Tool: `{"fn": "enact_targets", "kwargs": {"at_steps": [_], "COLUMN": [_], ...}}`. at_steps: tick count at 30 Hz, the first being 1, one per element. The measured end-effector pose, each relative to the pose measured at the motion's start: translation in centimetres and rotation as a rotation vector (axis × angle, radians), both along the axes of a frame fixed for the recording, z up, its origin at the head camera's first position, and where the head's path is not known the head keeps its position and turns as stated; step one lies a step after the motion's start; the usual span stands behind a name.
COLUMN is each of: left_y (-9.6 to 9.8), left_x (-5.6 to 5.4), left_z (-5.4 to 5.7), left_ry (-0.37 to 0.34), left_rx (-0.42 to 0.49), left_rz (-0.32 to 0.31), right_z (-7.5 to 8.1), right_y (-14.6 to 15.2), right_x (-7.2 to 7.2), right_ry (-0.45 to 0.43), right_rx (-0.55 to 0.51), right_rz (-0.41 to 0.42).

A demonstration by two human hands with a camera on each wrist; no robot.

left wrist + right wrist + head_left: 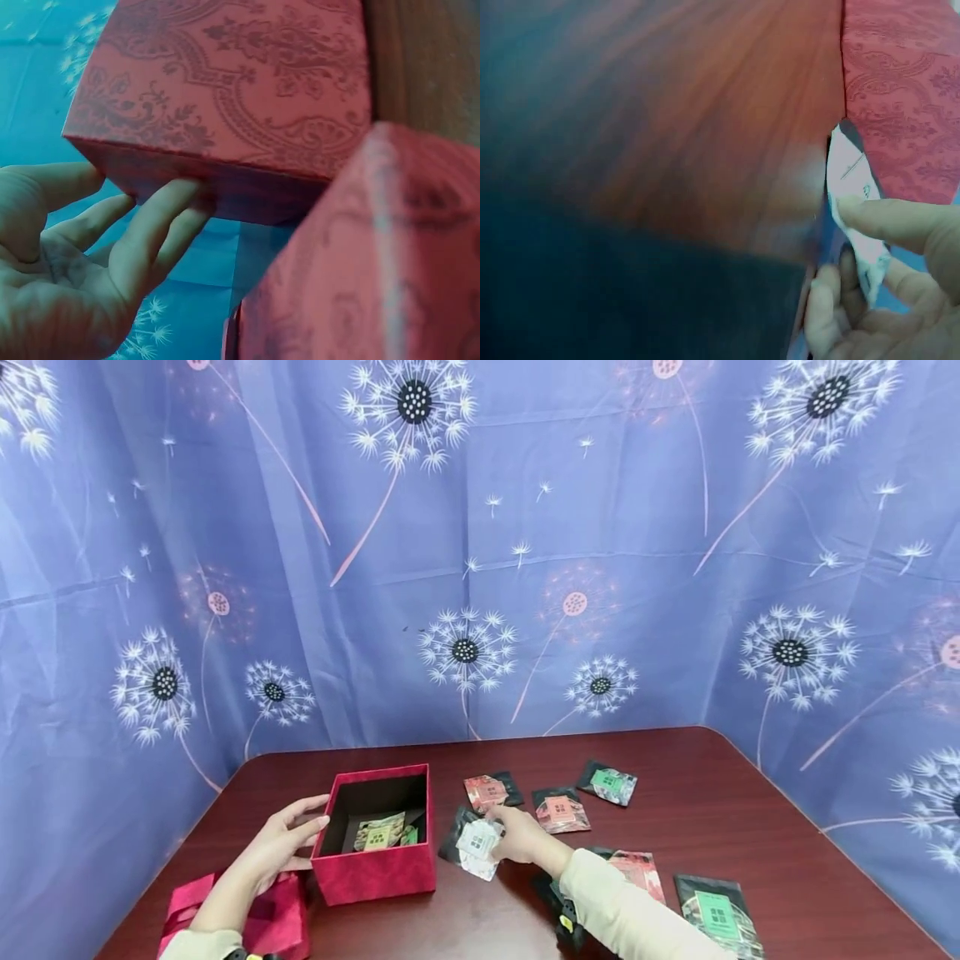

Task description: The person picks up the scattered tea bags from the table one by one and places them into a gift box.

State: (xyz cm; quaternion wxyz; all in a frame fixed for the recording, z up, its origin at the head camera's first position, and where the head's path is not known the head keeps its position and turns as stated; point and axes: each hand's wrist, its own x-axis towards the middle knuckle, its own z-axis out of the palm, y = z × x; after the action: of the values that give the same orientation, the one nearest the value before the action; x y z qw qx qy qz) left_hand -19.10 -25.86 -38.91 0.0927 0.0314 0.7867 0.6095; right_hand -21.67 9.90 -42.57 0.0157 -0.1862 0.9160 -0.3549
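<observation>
A red patterned box (pixel 375 870), lidless with a dark inside, stands left of the table's middle. A packet with a yellow label (pixel 378 833) and a partly hidden green-labelled one (pixel 409 835) lie inside it. My left hand (pixel 273 852) rests its fingertips against the box's left side; in the left wrist view the fingers touch the patterned box (pixel 225 82) without wrapping round it. My right hand (pixel 521 835) pinches a black packet with a white label (pixel 478 842), just right of the box. In the right wrist view, the thumb presses on the white-labelled packet (pixel 855 180).
The red lid (pixel 281 922) with its ribbon lies at front left. Red-labelled packets (pixel 561 810) (pixel 491 791) and a green-labelled packet (pixel 611 783) lie behind my right hand. More packets (pixel 637 872) (pixel 720 917) lie at right. A blue dandelion curtain (pixel 525 593) surrounds the table.
</observation>
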Motion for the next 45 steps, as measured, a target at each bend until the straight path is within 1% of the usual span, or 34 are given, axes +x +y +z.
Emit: {"fn": "enact_targets", "kwargs": {"at_steps": [2, 4, 5, 7, 9, 11, 15, 16, 21, 28, 33, 36, 40, 45], "left_y": [-0.4, -0.6, -0.7, -1.0, -1.3, -1.5, -2.1, -2.2, -2.8, -2.8, -2.8, -2.6, -1.9, -1.1], "left_x": [-0.2, -0.4, -0.5, -0.7, -0.8, -0.7, -0.6, -0.5, -0.2, -0.1, 0.0, -0.1, -0.3, -0.3], "left_z": [0.1, 0.1, 0.1, 0.1, -0.1, -0.3, -0.5, -0.4, -0.1, 0.0, 0.9, 1.3, 1.1, 1.0], "left_ry": [0.016, 0.019, 0.012, -0.002, -0.028, -0.051, -0.069, -0.066, -0.044, -0.06, -0.048, -0.051, -0.052, -0.05], "left_rx": [-0.01, -0.004, 0.007, 0.01, 0.022, 0.03, 0.059, 0.065, 0.088, 0.099, 0.07, 0.05, 0.032, 0.04], "left_rz": [-0.002, -0.01, -0.01, -0.009, 0.0, 0.015, 0.016, 0.007, -0.023, -0.062, -0.069, -0.061, -0.056, -0.063], "right_z": [0.1, 0.4, 0.6, 0.8, 1.0, 1.3, 2.0, 2.4, 4.4, 7.1, 8.8, 9.7, 10.6, 12.1], "right_y": [0.0, 0.1, 0.2, 0.4, 0.6, 0.7, 0.7, 0.7, 0.4, 0.7, 1.0, 0.8, 0.8, 0.1], "right_x": [-0.3, -0.5, -0.5, -0.7, -0.7, -0.8, -0.9, -1.0, -1.0, 0.2, 0.3, 0.3, 0.3, -0.2], "right_ry": [-0.06, -0.15, -0.198, -0.269, -0.302, -0.302, -0.31, -0.316, -0.343, -0.373, -0.398, -0.426, -0.453, -0.46], "right_rx": [-0.099, -0.215, -0.265, -0.332, -0.359, -0.383, -0.435, -0.449, -0.484, -0.519, -0.559, -0.577, -0.56, -0.505], "right_rz": [0.016, 0.031, 0.036, 0.049, 0.06, 0.073, 0.093, 0.102, 0.128, 0.103, 0.105, 0.105, 0.122, 0.143]}}
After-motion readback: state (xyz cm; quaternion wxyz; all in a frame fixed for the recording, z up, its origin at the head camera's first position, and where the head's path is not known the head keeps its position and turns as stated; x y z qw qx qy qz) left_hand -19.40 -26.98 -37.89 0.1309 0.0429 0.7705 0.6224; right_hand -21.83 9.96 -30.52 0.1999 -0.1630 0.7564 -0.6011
